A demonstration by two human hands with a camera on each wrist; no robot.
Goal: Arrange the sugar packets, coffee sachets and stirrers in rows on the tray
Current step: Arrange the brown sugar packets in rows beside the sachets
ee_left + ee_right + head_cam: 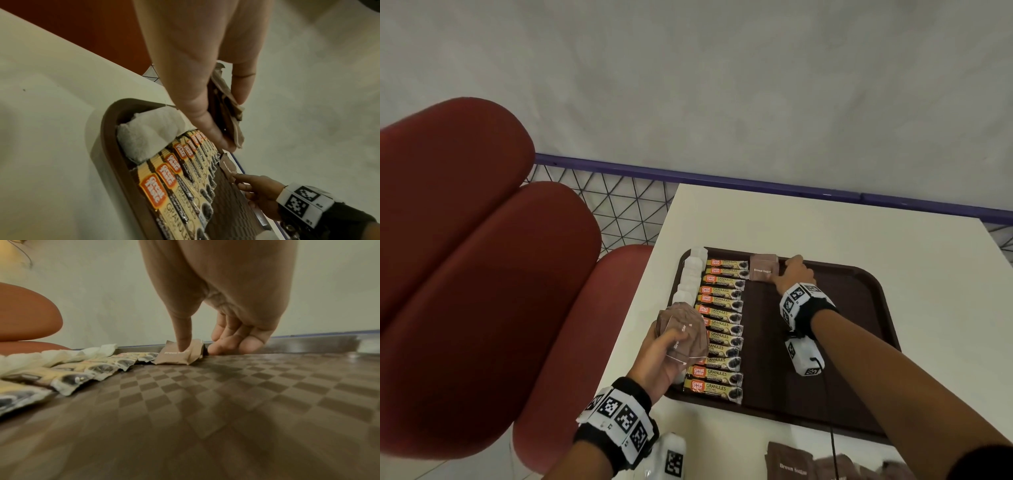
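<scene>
A brown tray (859, 342) (226, 402) lies on the white table (825, 226). Along its left side runs a column of white sachets (690, 277) (148, 134), then a column of Great Taste coffee sachets (722, 329) (179, 178) (92, 369). One brown sugar packet (763, 269) (174, 356) lies flat at the far end, right of the coffee column. My right hand (787, 265) (200, 350) presses its thumb on that packet, its fingers touching the tray beside it. My left hand (671, 346) (232, 120) grips a stack of brown sugar packets (685, 329) (226, 100) above the tray's left edge.
More brown sugar packets (791, 462) lie on the table near me, in front of the tray. A red cushioned seat (465, 274) stands to the left. A purple rail with wire mesh (722, 180) runs behind the table. The tray's right half is bare.
</scene>
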